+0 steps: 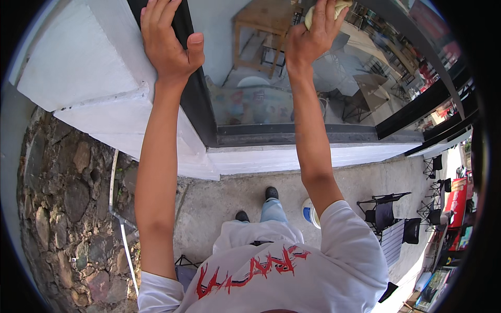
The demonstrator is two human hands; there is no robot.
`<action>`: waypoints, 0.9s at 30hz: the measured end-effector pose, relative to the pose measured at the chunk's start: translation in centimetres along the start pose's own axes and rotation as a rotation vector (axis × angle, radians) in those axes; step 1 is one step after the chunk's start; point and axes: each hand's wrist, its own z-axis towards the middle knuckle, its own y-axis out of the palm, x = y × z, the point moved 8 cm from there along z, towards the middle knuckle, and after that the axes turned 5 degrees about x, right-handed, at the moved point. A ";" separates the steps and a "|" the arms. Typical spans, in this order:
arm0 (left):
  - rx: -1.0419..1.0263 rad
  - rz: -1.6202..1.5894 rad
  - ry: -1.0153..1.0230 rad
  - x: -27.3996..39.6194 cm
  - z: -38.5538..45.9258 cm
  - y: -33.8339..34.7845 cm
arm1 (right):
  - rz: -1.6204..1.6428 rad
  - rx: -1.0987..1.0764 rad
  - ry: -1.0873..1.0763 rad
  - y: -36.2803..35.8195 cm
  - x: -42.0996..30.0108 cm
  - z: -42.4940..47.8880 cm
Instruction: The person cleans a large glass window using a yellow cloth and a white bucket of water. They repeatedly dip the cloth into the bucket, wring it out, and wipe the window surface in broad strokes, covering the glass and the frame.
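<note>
Both arms reach up to a large window in a dark frame. My right hand point(315, 37) presses a pale yellow cloth point(309, 17) against the window glass point(223, 51), near the top of the view. My left hand point(170, 43) rests with its fingers apart on the black window frame point(199, 101) and the edge of the white wall point(133, 51), holding nothing. Its fingertips reach the top rim of the picture. Through the glass, or mirrored in it, show a wooden table point(262, 19) and several chairs. A white ledge point(258, 158) runs beneath the window.
A white bucket point(312, 213) with a blue patch stands on the concrete floor point(219, 199) by my right elbow. Folding chairs point(383, 215) and a slatted table point(392, 240) are at the right. A rough stone wall point(78, 203) with a white pipe point(112, 184) lies at the left.
</note>
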 end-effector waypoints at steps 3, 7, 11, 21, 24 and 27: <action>0.117 -0.125 -0.061 0.4 0.6 -0.5 | 0.258 -0.201 -0.094 3.1 -8.3 -3.0; 0.142 -0.178 -0.006 0.9 1.0 0.3 | 0.304 -0.165 -0.267 4.3 -13.1 -5.3; 0.111 -0.140 -0.019 -0.7 0.0 -0.3 | 0.338 -0.230 -0.452 3.3 -8.5 -3.5; 0.133 -0.184 -0.049 0.0 0.1 -0.2 | 0.095 0.013 -0.002 -0.1 0.2 0.3; 0.149 -0.217 -0.065 0.2 0.3 0.1 | 0.316 -0.234 -0.165 4.0 -9.3 -4.5; 0.139 -0.231 -0.074 0.0 0.5 -0.1 | 0.442 -0.258 -0.304 4.4 -13.5 -6.0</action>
